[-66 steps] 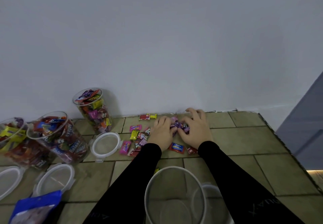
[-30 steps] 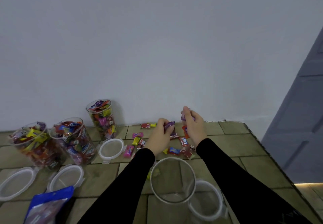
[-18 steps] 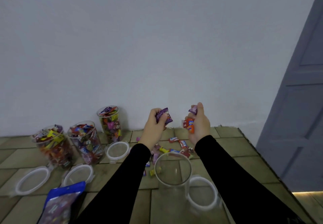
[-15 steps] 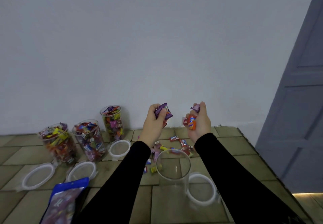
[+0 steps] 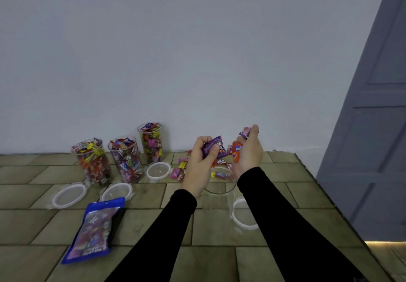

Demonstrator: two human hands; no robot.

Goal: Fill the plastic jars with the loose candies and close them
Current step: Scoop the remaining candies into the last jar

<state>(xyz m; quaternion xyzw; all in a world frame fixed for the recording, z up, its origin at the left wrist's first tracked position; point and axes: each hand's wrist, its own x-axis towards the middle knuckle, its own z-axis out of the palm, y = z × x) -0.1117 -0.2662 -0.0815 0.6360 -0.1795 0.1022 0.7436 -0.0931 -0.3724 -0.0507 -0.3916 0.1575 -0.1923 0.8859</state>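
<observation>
An empty clear plastic jar [image 5: 219,196] stands upright between my forearms. Just above its mouth my left hand [image 5: 201,163] is closed around a bunch of purple-wrapped candies [image 5: 214,148]. My right hand [image 5: 248,152] grips orange and purple candies [image 5: 236,149] beside it. More loose candies [image 5: 179,169] lie on the tiled surface behind the jar, partly hidden by my hands. Three jars full of candies [image 5: 126,160] stand open by the wall at the left. The empty jar's lid [image 5: 243,214] lies to its right.
Three white-rimmed lids [image 5: 68,194] [image 5: 117,190] [image 5: 158,170] lie in front of the filled jars. A blue candy bag [image 5: 94,230] lies flat at the near left. The surface's right edge [image 5: 329,200] drops off beside a grey door [image 5: 373,127].
Both hands scooped candies off the surface, rose with them, and now hold them lower, over the empty jar's mouth. The camera has tilted and pulled back.
</observation>
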